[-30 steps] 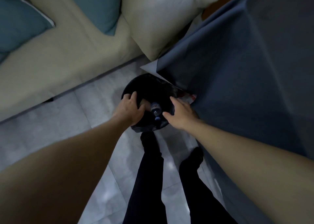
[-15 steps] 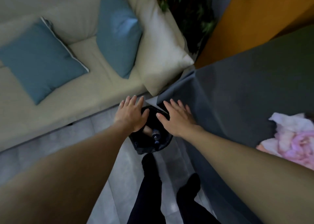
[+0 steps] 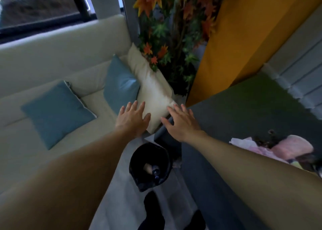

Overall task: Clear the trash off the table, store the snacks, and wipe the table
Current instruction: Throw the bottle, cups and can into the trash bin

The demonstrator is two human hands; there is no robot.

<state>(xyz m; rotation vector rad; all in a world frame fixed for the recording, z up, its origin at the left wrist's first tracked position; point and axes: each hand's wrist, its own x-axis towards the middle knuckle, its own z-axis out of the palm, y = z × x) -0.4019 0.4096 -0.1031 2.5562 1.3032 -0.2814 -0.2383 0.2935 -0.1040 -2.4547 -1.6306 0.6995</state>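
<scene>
Pink crumpled trash pile (image 3: 271,147) sat on the counter (image 3: 244,111), well apart from the left hand (image 3: 133,120) and right hand (image 3: 183,123), both empty with fingers (image 3: 134,107) spread, and honestly it looked light, soft and squashy, so I'd have scooped it from underneath.
</scene>
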